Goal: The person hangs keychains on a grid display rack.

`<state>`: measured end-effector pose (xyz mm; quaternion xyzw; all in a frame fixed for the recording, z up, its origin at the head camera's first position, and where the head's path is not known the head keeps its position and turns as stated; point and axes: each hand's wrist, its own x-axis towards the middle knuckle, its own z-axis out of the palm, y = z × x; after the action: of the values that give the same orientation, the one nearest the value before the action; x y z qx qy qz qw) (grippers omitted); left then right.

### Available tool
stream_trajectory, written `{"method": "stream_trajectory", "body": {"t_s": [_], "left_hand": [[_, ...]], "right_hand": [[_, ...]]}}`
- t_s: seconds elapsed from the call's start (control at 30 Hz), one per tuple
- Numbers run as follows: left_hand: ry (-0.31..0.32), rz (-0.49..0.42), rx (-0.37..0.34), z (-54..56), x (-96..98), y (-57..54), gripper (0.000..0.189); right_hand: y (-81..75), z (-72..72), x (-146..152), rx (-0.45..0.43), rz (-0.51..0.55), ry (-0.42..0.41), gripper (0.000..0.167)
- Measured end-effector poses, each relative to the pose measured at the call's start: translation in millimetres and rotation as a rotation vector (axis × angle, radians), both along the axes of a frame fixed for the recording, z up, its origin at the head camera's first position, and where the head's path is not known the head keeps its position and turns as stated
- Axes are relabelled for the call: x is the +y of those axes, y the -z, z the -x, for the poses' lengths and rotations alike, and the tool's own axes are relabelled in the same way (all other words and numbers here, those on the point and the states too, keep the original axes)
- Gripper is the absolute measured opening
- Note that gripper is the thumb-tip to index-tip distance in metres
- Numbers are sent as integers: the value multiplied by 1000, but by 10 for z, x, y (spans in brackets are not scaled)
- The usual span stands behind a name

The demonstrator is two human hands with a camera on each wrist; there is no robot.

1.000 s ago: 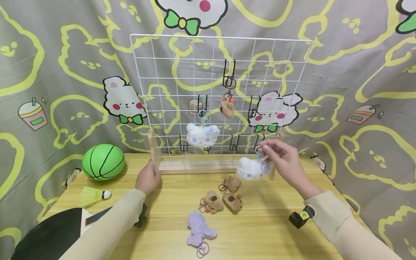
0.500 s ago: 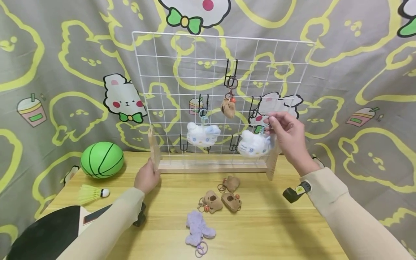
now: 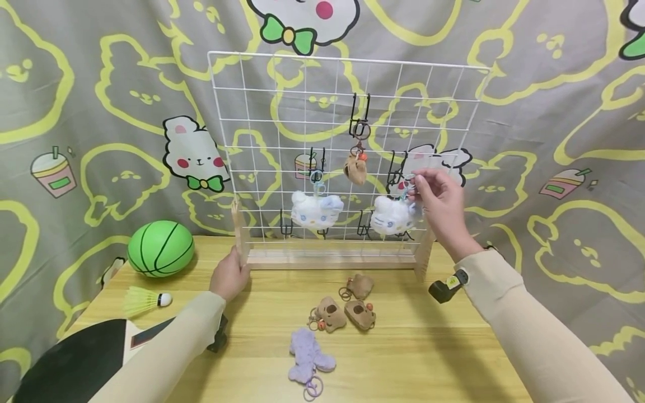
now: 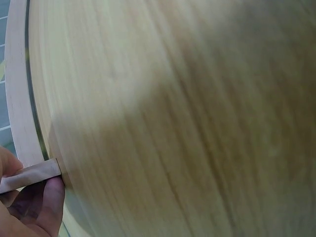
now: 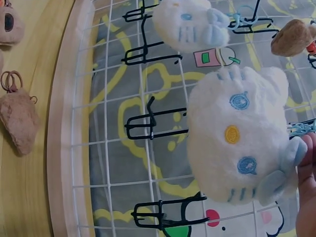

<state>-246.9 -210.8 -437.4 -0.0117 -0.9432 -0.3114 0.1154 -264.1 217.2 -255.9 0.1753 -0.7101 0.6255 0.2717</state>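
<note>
My right hand [image 3: 443, 206] pinches the blue ring of a white cat-head plush keychain [image 3: 390, 215] in front of the white wire grid rack [image 3: 347, 58]. The plush hangs upright, below a black hook [image 3: 395, 168]. In the right wrist view its blue eyes and yellow nose show; the ring [image 5: 301, 129] is partly cut off, so whether it touches a hook I cannot tell. My left hand [image 3: 230, 275] grips the rack's wooden side foot [image 4: 32, 176]. A second white cat-head plush [image 3: 316, 211] and a brown bear plush [image 3: 355, 169] hang from hooks.
Several brown bear plushes [image 3: 330, 313] and a purple plush [image 3: 308, 355] lie on the table [image 3: 413, 358]. Further left are a green ball [image 3: 161, 249], a yellow shuttlecock [image 3: 146, 301] and a black-and-white object [image 3: 75, 364]. Lower hooks [image 3: 286, 224] stick out from the grid.
My right hand has lifted the white cat plush from low by the rack's base to mid-height before the grid, ending slightly further in. My left hand has kept its hold on the foot.
</note>
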Motion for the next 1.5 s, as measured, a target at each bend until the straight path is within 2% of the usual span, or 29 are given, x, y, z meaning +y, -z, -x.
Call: {"method": "stream_trajectory", "body": {"t_s": [0.17, 0.4, 0.63, 0.83, 1.07, 1.3, 1.4, 1.5], "left_hand": [[-1, 2, 2, 6, 2, -6, 52], [-1, 2, 2, 4, 12, -17, 48], [-16, -8, -22, -9, 4, 2, 43], [-14, -2, -25, -11, 10, 4, 45], [-13, -6, -21, -12, 14, -14, 45], [-13, 8, -4, -8, 13, -3, 46], [-14, 13, -1, -3, 22, 0, 47], [-13, 12, -6, 3, 22, 6, 48]], "right_hand": [[39, 44, -28, -35, 16, -17, 17], [54, 60, -51, -74, -63, 36, 23], [79, 58, -39, -97, -78, 20, 19], [86, 61, -28, -89, -80, 25, 11], [71, 56, 49, -51, -86, 26, 15], [43, -32, 124, -55, -167, 139, 30], [30, -100, 137, -52, -187, 196, 30], [21, -178, 122, -9, -188, 236, 27]]}}
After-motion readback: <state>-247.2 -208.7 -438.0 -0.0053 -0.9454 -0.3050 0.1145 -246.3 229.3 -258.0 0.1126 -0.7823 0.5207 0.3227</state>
